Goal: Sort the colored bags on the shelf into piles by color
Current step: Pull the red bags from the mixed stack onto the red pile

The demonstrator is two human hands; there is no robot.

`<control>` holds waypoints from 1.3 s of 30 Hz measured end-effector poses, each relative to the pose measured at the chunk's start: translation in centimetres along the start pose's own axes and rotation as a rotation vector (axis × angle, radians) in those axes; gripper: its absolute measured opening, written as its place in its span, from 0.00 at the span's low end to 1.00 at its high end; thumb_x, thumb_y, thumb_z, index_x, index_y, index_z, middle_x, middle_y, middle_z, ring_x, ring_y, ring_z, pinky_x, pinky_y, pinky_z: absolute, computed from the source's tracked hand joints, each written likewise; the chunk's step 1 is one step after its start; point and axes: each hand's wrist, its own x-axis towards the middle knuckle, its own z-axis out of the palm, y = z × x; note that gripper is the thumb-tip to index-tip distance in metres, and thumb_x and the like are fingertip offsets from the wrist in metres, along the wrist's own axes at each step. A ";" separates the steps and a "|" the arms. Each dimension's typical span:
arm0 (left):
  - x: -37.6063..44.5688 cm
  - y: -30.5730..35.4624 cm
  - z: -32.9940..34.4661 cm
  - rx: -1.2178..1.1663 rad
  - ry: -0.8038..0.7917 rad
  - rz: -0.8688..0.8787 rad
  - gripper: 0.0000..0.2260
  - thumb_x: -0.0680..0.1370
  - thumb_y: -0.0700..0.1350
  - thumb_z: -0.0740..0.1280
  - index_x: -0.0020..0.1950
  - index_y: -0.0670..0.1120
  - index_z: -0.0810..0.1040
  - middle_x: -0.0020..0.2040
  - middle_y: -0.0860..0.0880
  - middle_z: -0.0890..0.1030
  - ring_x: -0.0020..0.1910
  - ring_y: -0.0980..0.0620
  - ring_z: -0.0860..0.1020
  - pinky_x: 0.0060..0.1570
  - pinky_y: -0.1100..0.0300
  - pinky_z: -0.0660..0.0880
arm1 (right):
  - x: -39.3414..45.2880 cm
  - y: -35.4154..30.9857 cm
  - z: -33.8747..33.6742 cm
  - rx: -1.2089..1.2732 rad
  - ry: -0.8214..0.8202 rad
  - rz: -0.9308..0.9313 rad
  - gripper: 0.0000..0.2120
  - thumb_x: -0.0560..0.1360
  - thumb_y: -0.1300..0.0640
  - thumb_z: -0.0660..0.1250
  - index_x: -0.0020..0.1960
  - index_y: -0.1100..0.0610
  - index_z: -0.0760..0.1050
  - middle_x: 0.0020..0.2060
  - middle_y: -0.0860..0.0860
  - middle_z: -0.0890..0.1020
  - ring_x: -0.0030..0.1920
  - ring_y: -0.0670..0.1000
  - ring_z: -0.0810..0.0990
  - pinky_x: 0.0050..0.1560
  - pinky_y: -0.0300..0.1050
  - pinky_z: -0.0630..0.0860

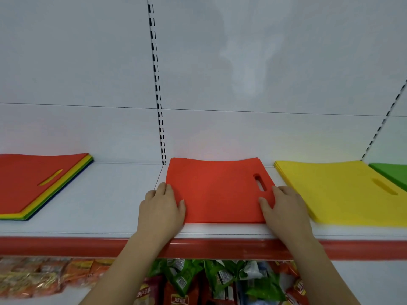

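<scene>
A pile of flat red bags [218, 192] with a slot handle lies in the middle of the white shelf [114, 194]. My left hand [161, 208] rests on the pile's left edge, thumb on top. My right hand [284, 208] rests on its right edge below the handle slot, thumb on the red fabric. At the far left lies a mixed stack [39, 181] with a red bag on top and yellow, green and dark blue layers under it. To the right sits a yellow pile [343, 190], and a green pile [392, 172] shows at the right edge.
The shelf has a red front rail [66, 246] and a white back panel with slotted uprights [157, 84]. Below the shelf hang snack packets [198, 280] in green, red and orange.
</scene>
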 end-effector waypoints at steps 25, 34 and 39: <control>-1.8 -3.9 -3.3 -0.138 0.238 -0.011 0.25 0.78 0.55 0.54 0.68 0.43 0.75 0.60 0.46 0.81 0.58 0.43 0.77 0.56 0.48 0.75 | -2.8 -6.7 -0.9 0.287 0.223 -0.137 0.20 0.79 0.48 0.61 0.67 0.56 0.75 0.66 0.52 0.75 0.68 0.54 0.69 0.69 0.54 0.67; -3.3 -14.4 -5.6 -0.122 0.318 -0.084 0.22 0.78 0.50 0.60 0.69 0.42 0.74 0.63 0.44 0.78 0.61 0.43 0.74 0.60 0.47 0.73 | -6.3 -18.2 1.7 0.316 0.248 -0.383 0.19 0.78 0.50 0.60 0.64 0.58 0.78 0.62 0.53 0.78 0.65 0.53 0.72 0.67 0.52 0.70; -3.4 -24.2 -7.4 -0.108 0.336 -0.086 0.22 0.77 0.51 0.59 0.65 0.42 0.77 0.60 0.44 0.79 0.58 0.42 0.75 0.57 0.47 0.73 | -8.6 -27.6 4.0 0.308 0.217 -0.405 0.19 0.78 0.49 0.60 0.64 0.57 0.77 0.63 0.53 0.78 0.66 0.54 0.72 0.67 0.54 0.70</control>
